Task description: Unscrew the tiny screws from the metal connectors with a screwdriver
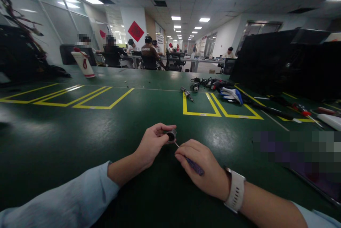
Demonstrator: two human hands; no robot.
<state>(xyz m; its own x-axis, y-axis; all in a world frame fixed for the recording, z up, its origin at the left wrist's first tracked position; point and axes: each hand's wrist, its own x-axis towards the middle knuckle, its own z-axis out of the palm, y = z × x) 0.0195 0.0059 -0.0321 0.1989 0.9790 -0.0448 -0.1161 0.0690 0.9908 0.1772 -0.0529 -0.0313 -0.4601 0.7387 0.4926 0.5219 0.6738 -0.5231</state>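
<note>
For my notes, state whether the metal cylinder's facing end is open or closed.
Open: the metal cylinder in the left hand shows a dark hollow.

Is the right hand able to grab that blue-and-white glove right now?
Probably not: the right hand is holding a purple-handled tool, and the blue-and-white glove lies farther across the table. It would likely need to free its grip and reach forward.
</note>
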